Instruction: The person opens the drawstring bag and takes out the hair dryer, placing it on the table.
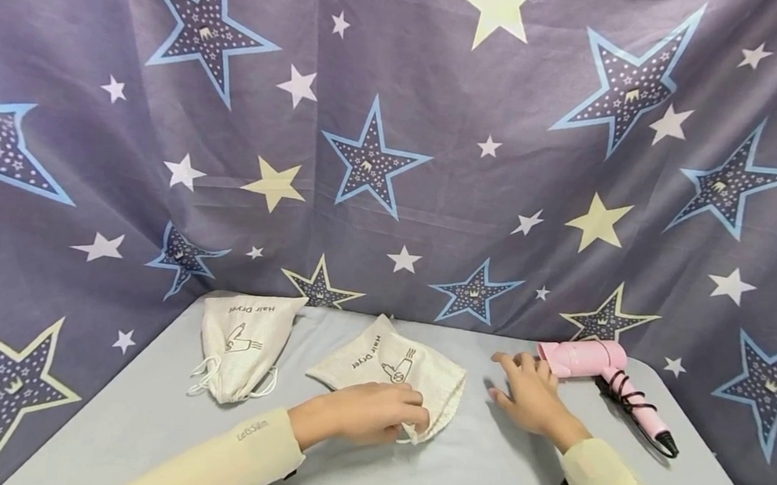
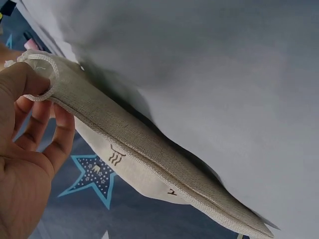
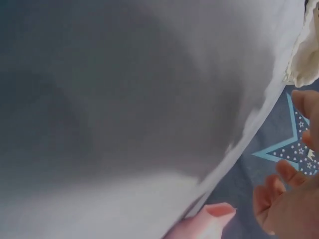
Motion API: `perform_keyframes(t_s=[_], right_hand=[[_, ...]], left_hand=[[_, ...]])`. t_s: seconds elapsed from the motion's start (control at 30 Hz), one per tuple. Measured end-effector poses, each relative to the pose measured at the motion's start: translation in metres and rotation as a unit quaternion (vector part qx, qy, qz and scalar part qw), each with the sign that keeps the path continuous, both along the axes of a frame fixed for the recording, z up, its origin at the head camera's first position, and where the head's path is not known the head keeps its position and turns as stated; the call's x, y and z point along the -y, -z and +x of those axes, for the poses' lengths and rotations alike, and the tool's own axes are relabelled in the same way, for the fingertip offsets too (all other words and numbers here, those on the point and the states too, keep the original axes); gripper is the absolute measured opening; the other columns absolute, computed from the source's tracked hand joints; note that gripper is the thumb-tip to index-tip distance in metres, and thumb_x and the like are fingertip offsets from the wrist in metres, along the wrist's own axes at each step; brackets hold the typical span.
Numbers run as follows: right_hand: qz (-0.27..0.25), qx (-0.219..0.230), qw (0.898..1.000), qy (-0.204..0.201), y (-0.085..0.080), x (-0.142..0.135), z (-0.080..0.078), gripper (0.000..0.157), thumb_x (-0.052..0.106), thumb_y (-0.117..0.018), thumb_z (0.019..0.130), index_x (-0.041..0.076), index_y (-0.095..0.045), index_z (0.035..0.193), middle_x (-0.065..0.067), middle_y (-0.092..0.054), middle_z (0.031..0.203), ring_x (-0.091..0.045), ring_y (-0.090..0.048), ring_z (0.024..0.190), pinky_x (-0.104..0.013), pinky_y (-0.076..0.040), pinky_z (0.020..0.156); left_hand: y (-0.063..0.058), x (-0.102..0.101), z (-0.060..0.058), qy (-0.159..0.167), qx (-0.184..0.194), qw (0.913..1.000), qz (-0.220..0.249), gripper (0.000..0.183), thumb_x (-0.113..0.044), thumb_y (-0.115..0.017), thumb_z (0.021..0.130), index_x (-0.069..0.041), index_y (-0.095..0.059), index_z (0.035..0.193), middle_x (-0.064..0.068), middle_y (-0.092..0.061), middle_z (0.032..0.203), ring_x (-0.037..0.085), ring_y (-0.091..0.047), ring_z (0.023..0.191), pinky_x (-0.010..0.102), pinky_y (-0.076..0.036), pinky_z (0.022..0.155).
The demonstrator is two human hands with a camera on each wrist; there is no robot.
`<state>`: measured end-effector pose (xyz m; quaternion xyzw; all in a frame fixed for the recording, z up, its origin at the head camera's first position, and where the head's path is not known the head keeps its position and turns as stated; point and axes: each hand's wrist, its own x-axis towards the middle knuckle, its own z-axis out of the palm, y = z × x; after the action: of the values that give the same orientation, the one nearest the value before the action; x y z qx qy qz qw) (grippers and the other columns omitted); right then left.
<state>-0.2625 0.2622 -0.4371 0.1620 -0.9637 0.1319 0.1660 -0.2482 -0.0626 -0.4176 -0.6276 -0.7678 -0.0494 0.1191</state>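
A cream drawstring bag [image 1: 412, 356] printed "Hair Dryer" lies at the middle of the table. At its near edge, my left hand [image 1: 371, 412] pinches the mouth. The left wrist view shows the white cord [image 2: 56, 74] looped by the thumb and the bag's seam slanting away. To the right, my right hand [image 1: 532, 393] holds nothing, its fingers spread over the table. Just beyond it lies a pink hair dryer [image 1: 582, 358] with its black cord wound about the handle. In the right wrist view, the dryer's nozzle [image 3: 204, 224] sits below the loosely bent fingers.
Another cream drawstring bag [image 1: 246, 346], also printed "Hair Dryer", lies at the table's back left with its cords out. A pale cloth covers the table [image 1: 463, 479]. A star-patterned curtain [image 1: 403, 236] hangs behind and around it.
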Motion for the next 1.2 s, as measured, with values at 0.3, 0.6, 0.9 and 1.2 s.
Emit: perform_keyframes(t_s=[0.3, 0.6, 0.9, 1.2], right_hand=[[-0.034, 0.036, 0.998, -0.024, 0.009, 0.026, -0.018, 0.056, 0.026, -0.077, 0.088, 0.013, -0.055, 0.138, -0.023, -0.056, 0.12, -0.041, -0.048, 0.102, -0.06, -0.04, 0.083], [-0.048, 0.071, 0.995, -0.056, 0.012, 0.042, -0.031, 0.054, 0.02, -0.078, 0.087, 0.01, -0.058, 0.136, -0.017, -0.062, 0.13, -0.039, -0.053, 0.113, -0.062, -0.043, 0.09], [-0.075, 0.063, 0.991, -0.092, 0.014, 0.054, -0.04, 0.037, 0.004, -0.077, 0.08, 0.009, -0.07, 0.116, -0.007, -0.073, 0.112, -0.035, -0.065, 0.109, -0.057, -0.046, 0.098], [-0.138, 0.072, 0.985, -0.077, 0.013, 0.056, -0.041, 0.03, -0.01, -0.068, 0.078, 0.012, -0.069, 0.097, 0.003, -0.068, 0.085, -0.012, -0.06, 0.075, -0.035, -0.052, 0.072]], left_hand=[[0.001, 0.004, -0.002, -0.006, 0.028, 0.9994, 0.02, 0.038, 0.004, -0.07, 0.078, -0.021, -0.06, 0.105, -0.008, -0.055, 0.095, 0.007, -0.052, 0.091, 0.017, -0.041, 0.084], [-0.002, 0.006, -0.002, -0.015, 0.038, 0.9989, 0.025, 0.038, 0.004, -0.071, 0.078, -0.021, -0.06, 0.105, -0.008, -0.056, 0.095, 0.006, -0.052, 0.092, 0.019, -0.043, 0.086], [0.002, 0.005, -0.004, -0.018, 0.042, 0.9984, 0.034, 0.039, 0.004, -0.071, 0.078, -0.022, -0.061, 0.105, -0.01, -0.055, 0.096, 0.005, -0.052, 0.092, 0.016, -0.042, 0.085], [0.003, 0.004, -0.004, -0.017, 0.048, 0.998, 0.038, 0.04, 0.005, -0.07, 0.079, -0.022, -0.061, 0.107, -0.009, -0.056, 0.097, 0.006, -0.053, 0.093, 0.017, -0.042, 0.084]])
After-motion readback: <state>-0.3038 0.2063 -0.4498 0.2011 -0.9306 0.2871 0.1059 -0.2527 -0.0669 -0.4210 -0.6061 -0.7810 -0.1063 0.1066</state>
